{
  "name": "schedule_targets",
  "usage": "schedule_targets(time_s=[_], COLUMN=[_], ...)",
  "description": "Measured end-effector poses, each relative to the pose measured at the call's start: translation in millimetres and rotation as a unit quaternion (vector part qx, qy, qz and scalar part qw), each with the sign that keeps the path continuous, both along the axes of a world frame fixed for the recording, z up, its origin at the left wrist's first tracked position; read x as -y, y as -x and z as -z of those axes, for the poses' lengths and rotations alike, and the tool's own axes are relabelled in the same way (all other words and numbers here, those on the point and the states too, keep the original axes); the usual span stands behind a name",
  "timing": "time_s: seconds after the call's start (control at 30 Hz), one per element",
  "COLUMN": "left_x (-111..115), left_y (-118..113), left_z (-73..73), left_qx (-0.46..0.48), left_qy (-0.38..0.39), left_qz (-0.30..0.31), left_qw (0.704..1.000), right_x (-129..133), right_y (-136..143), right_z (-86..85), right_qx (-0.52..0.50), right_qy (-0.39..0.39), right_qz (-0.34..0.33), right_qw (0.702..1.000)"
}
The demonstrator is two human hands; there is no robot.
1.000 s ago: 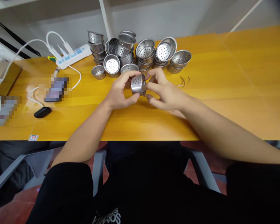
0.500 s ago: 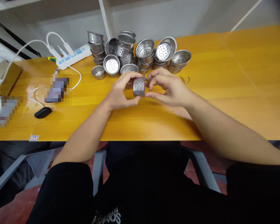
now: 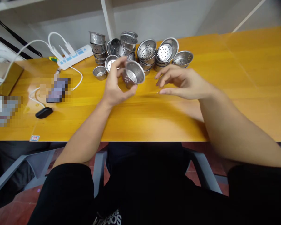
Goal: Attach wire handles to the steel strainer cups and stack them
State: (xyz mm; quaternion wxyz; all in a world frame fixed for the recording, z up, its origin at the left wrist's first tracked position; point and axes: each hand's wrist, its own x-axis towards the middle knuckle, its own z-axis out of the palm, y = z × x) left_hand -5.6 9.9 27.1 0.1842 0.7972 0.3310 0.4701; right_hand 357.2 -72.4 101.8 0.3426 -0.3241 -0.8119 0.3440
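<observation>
My left hand (image 3: 115, 86) grips a small perforated metal cup (image 3: 138, 71), thumb low on it and fingers round its far side. The cup is tilted, its open mouth turned up and to the right. To its right my right hand (image 3: 178, 82) hovers apart from it, thumb stretched out below bent fingers and a gap between them. A tiny bright speck shows at the thumb tip, too small to name. Behind the hands are stacks of similar cups (image 3: 147, 50), some leaning, with one small cup (image 3: 100, 72) standing by itself at the left.
On the left of the yellow table (image 3: 140, 122) lie a white power strip (image 3: 76, 56) with plugged cables, a blurred phone (image 3: 58, 90) and a black oval device (image 3: 44, 112). A pale shelf divider (image 3: 107, 20) stands behind the cups. Grey chair arms (image 3: 202, 170) flank my lap.
My left hand has turned the cup so its mouth now faces up and right. My right hand has drawn away from the cup to the right.
</observation>
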Motion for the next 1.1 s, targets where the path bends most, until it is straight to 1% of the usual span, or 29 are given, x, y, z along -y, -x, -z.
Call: schedule_targets(time_s=[0.03,0.1,0.13,0.17,0.27,0.4,0.5,0.63,0.73,0.83,0.97,1.03,1.1], left_x=[-10.5,-28.4,-34.5,-38.3,-38.3,-33.7,-40.8,-54.0,-53.5,-44.1,-36.6,-41.1,-51.2], left_y=[1.5,3.3,3.4,2.9,-2.1,-10.6,-13.7,-14.5,-13.5,-13.5,-12.5,-3.1,16.9], left_z=[7.1,19.0,23.1,25.8,26.9,26.3,30.8,36.0,36.1,36.3,34.8,29.4,21.3], left_qx=[0.021,0.050,0.050,0.046,0.023,0.025,0.045,0.084,0.062,0.014,0.016,0.023,0.046], left_qy=[-0.014,-0.036,-0.039,-0.036,-0.001,0.043,0.056,0.067,0.077,0.077,0.044,0.013,-0.021], left_qz=[-0.027,-0.058,-0.068,-0.074,-0.072,-0.049,-0.039,-0.039,-0.028,-0.029,-0.027,-0.026,-0.054], left_qw=[0.999,0.996,0.996,0.996,0.997,0.998,0.997,0.993,0.995,0.996,0.999,0.999,0.997], right_x=[-3.5,-12.5,-17.4,-22.1,-32.2,-35.4,-37.2,-41.9,-44.3,-44.9,-42.0,-39.8,-38.6], right_y=[-7.2,-21.5,-28.0,-33.5,-42.0,-39.2,-38.2,-44.9,-50.0,-50.9,-48.3,-48.9,-51.7], right_z=[-0.1,3.2,6.4,10.0,19.2,23.0,25.2,29.9,31.9,31.1,23.9,18.6,13.7], right_qx=[0.049,0.147,0.188,0.210,0.235,0.253,0.252,0.244,0.251,0.266,0.322,0.356,0.383], right_qy=[-0.028,-0.059,-0.060,-0.057,-0.048,-0.052,-0.053,-0.051,-0.050,-0.042,-0.022,-0.003,0.020], right_qz=[0.030,0.078,0.090,0.103,0.114,0.106,0.101,0.099,0.100,0.108,0.133,0.154,0.183], right_qw=[0.998,0.984,0.976,0.971,0.964,0.960,0.961,0.963,0.961,0.957,0.937,0.922,0.905])
